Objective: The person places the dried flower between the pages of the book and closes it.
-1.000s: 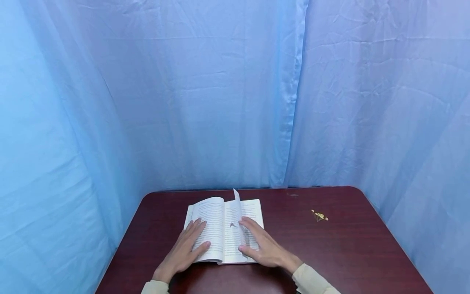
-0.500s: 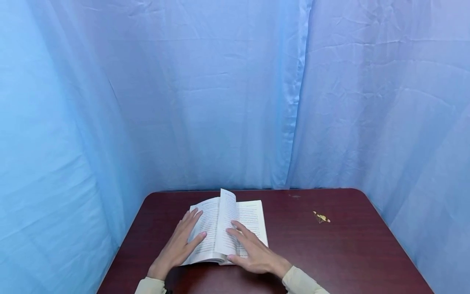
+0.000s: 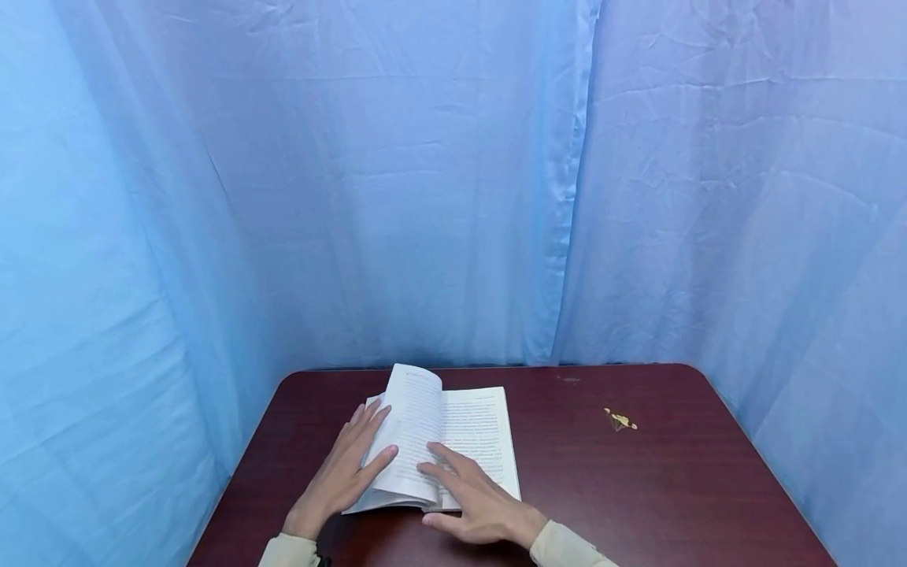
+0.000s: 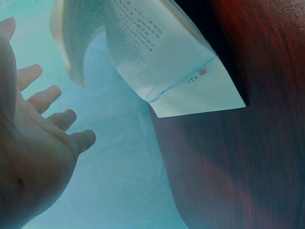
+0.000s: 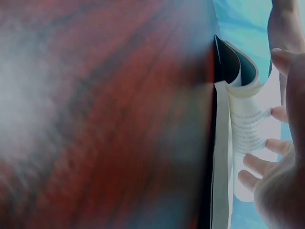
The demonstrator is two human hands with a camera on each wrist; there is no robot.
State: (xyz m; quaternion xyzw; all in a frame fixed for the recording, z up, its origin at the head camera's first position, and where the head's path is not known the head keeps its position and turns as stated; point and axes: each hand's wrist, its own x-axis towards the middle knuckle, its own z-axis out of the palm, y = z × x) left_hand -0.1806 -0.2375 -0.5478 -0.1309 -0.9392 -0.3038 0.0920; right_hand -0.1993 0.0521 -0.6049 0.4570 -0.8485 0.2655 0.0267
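Note:
An open book (image 3: 476,433) with printed text lies on the table, its spine running away from the person. One raised page (image 3: 416,409) curves over toward the left half, its top corner standing up. The left hand (image 3: 343,468) is at the left half, fingers extended and spread, fingertips overlapping the page edge. In the left wrist view, its fingers (image 4: 47,98) appear apart from the lifted leaves. The right hand (image 3: 478,500) reaches over the lower middle, fingers spread and loosely bent. In the right wrist view, its fingertips (image 5: 252,164) lie against the curved page (image 5: 245,126).
The dark red-brown table (image 3: 602,488) has rounded far corners. A small yellow flower-like mark (image 3: 620,419) shows on its right side. Light blue curtains (image 3: 425,197) hang behind the table and along both sides.
The page has swung from near upright over the right half across to the left. The right hand has moved left and a little nearer the person; the left hand has shifted slightly left.

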